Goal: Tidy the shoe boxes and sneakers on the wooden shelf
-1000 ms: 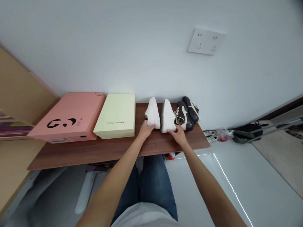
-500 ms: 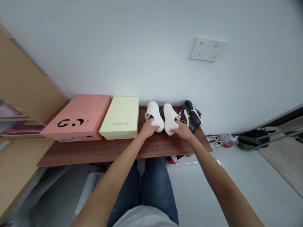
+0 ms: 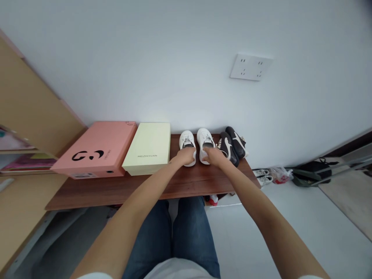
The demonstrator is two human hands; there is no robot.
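The left hand [image 3: 185, 156] clamps one white leather sneaker [image 3: 187, 140], the right hand [image 3: 210, 156], held apart, a second white leather sneaker [image 3: 205, 138]; sideways slip risks toppling the adjacent black-and-cream shoe [image 3: 227, 148].

White wall [image 3: 145, 66], socket plate [image 3: 251, 67], glossy pale floor [image 3: 241, 240]

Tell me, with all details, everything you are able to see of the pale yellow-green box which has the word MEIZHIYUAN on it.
The pale yellow-green shoebox is a closed rectangular box of matte-looking card. Small dark letters spell MEIZHIYUAN near its front end. It lies flat on a dark wood-grain shelf, with one long side beside the pink box and the other near the white sneakers. Nothing rests on it.
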